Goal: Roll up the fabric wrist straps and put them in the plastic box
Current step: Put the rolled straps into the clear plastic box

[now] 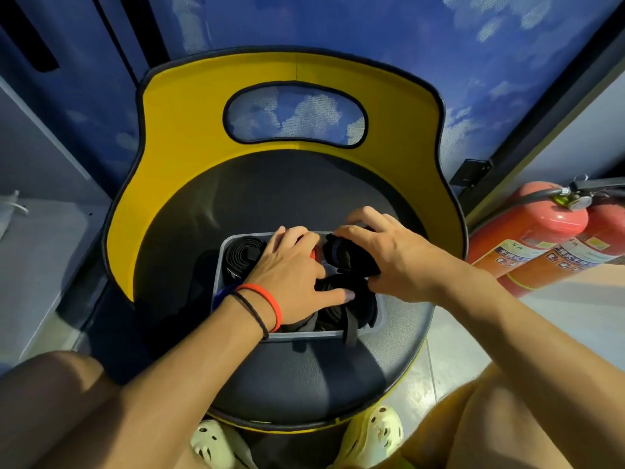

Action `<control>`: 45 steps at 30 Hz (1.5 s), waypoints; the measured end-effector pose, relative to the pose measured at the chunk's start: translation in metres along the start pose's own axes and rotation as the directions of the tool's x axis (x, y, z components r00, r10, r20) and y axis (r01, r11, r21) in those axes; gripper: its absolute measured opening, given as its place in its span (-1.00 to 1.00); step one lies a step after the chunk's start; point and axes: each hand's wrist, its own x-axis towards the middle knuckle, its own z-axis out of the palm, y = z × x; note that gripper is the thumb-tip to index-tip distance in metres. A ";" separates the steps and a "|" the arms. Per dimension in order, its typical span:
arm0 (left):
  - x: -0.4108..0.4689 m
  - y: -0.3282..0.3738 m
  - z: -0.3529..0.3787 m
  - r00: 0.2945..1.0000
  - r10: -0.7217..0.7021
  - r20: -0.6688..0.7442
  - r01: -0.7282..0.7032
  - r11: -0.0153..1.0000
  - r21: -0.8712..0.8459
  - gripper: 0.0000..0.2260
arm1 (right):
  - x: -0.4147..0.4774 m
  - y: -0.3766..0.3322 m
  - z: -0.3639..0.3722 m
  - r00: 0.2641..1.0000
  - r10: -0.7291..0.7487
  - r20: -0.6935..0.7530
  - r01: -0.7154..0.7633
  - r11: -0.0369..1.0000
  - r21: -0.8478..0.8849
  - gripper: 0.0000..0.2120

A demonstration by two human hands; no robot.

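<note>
A clear plastic box (304, 336) stands on the dark seat of a chair and holds several dark fabric wrist straps. One rolled black strap (241, 253) lies in its far left corner. My right hand (382, 252) grips a rolled dark strap (348, 257) with a blue edge over the box's far right side. My left hand (294, 265) reaches into the box, fingers spread, pressing down on the straps; its thumb lies on a black strap (338, 287). A red bit shows under its fingers. One loose strap end (350, 328) hangs over the near rim.
The chair has a yellow backrest (189, 137) curving round the dark seat (297, 377). Two red fire extinguishers (541, 238) stand on the floor to the right. A grey cabinet (40, 214) is at left. My knees and pale clogs are at the bottom.
</note>
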 end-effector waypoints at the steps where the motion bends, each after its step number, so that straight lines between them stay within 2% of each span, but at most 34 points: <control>1: 0.000 0.000 0.000 1.000 -0.002 0.004 0.002 1.000 0.001 -0.43 | 0.000 0.000 -0.003 1.000 -0.020 -0.018 0.020 1.000 -0.006 -0.22; 9: 0.002 0.001 0.001 1.000 -0.009 -0.006 0.008 1.000 -0.010 -0.44 | 0.003 -0.006 -0.019 0.997 -0.072 -0.021 0.071 0.997 -0.009 -0.34; 14: 0.001 0.001 0.001 1.000 -0.019 -0.005 0.019 1.000 0.003 -0.41 | -0.005 -0.003 -0.008 0.997 -0.058 -0.049 0.059 0.998 0.022 -0.34; 19: 0.000 0.000 0.002 1.000 -0.006 -0.006 0.006 1.000 0.018 -0.40 | -0.008 -0.006 0.001 0.995 0.027 -0.096 -0.012 0.987 0.159 -0.40; 22: 0.000 0.001 0.001 1.000 0.005 -0.009 -0.005 1.000 0.027 -0.38 | -0.013 -0.010 0.002 0.987 0.102 -0.127 -0.050 0.931 0.361 -0.57; 23: -0.001 0.001 0.000 1.000 0.003 -0.016 -0.003 1.000 0.017 -0.40 | -0.013 -0.013 0.003 0.980 0.135 -0.149 -0.073 0.930 0.361 -0.62; 27: -0.002 0.002 -0.002 1.000 -0.013 0.005 0.013 1.000 0.015 -0.38 | -0.007 -0.034 0.016 0.933 0.190 -0.306 -0.170 0.981 0.093 -0.62; 30: -0.001 0.001 -0.001 1.000 -0.008 0.028 0.007 0.999 0.047 -0.35 | -0.001 -0.040 0.020 0.909 0.230 -0.348 -0.236 0.971 0.026 -0.72; 32: 0.000 0.001 -0.001 1.000 -0.009 0.028 0.008 0.999 0.035 -0.37 | 0.002 -0.038 0.017 0.919 0.219 -0.327 -0.238 0.971 -0.018 -0.74; 37: 0.000 0.000 0.001 1.000 -0.018 0.022 0.017 1.000 0.019 -0.39 | 0.016 -0.036 0.014 0.922 0.271 -0.276 -0.300 0.952 -0.066 -0.73; 45: -0.002 -0.001 -0.001 1.000 -0.010 0.003 0.010 1.000 -0.013 -0.43 | 0.040 -0.029 0.025 0.846 0.394 -0.360 -0.423 0.906 -0.004 -0.62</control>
